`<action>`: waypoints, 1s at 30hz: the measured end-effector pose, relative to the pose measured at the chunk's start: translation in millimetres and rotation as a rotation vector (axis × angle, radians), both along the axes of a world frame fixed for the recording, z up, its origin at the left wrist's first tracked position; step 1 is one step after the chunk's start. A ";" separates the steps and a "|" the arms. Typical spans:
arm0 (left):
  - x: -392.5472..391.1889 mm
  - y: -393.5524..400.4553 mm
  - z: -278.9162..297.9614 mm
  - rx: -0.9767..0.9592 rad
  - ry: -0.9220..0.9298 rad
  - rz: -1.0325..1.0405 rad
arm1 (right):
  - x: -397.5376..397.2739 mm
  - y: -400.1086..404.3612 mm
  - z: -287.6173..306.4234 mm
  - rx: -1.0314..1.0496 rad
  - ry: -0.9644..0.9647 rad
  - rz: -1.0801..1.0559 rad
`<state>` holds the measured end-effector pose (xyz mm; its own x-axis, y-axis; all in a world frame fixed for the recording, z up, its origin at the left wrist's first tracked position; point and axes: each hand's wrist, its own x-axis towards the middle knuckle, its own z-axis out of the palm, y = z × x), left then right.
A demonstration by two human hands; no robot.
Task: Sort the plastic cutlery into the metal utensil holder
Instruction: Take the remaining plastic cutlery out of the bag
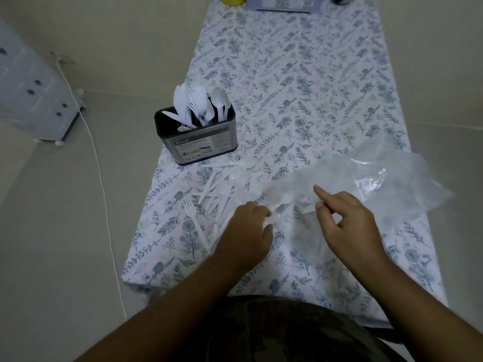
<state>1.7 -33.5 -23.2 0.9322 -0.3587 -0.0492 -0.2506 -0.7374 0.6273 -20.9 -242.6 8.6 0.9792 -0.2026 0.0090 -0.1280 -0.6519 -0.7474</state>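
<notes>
Two bare hands work at a crinkled clear bag beside a heap of white plastic cutlery on a floral-clothed table.

Nearest, the left hand [248, 228] lies knuckles-up with its fingers curled onto the edge of the clear plastic bag [366, 184]; whether it truly grips the film cannot be told. The right hand [347, 223] pinches the thin, glossy film between thumb and curled fingers, forefinger pointing out straight. The bag spreads wrinkled toward the table's right edge. Just left of it, loose cutlery [222, 184] lies jumbled, slim forks and spoons crossing. Beyond, at the left edge of the table [313, 74], stands the metal utensil holder [201, 137], a rounded brushed box with a paper label, holding upright knives, forks and spoons. A white cable [104, 178] trails over the pale floor to the left.
</notes>
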 end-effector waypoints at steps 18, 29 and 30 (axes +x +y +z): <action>3.3 -40.7 -37.8 0.189 0.144 -0.045 | -18.2 9.6 -7.5 -0.116 -0.040 0.088; -35.6 80.2 -25.1 0.030 0.232 0.412 | -14.2 -0.5 -60.7 -0.359 0.251 0.234; -36.9 86.2 -26.4 0.025 0.213 0.438 | -14.2 -1.5 -63.1 -0.386 0.283 0.246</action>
